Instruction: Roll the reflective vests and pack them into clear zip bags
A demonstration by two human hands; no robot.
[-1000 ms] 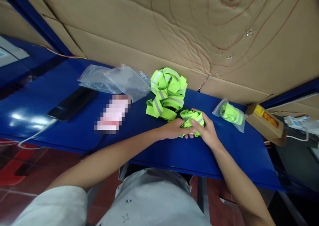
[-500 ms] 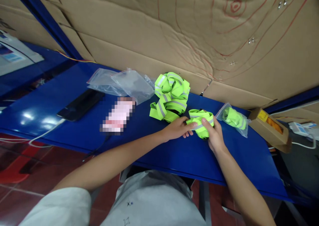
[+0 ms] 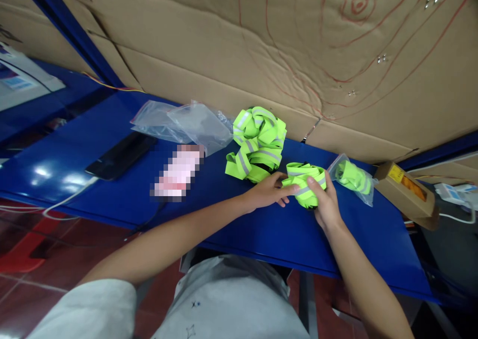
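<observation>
A folded bundle of neon-green reflective strap point(image 3: 306, 195) with a silver stripe is held up over the blue table. My right hand point(image 3: 327, 204) is closed around its right side, the thumb pressed on the front. At the left edge, my left hand point(image 3: 266, 193) pinches the strap, its thumb lying over the front and the other fingers partly behind. Just behind my left hand lies a loose heap of the same green strap point(image 3: 259, 142). To the right, a clear bag point(image 3: 353, 179) contains another folded green strap.
Clear plastic bags point(image 3: 182, 125) lie against the cardboard wall point(image 3: 209, 45). A blurred-out pink item point(image 3: 179, 172) and a black phone-like device point(image 3: 119, 157) with a white cable are on the blue table point(image 3: 239, 234). An open cardboard box point(image 3: 405, 194) sits at the right end.
Both hands and the bundle have shifted slightly right, partly with the camera's view. My left thumb now covers less of the strap.
</observation>
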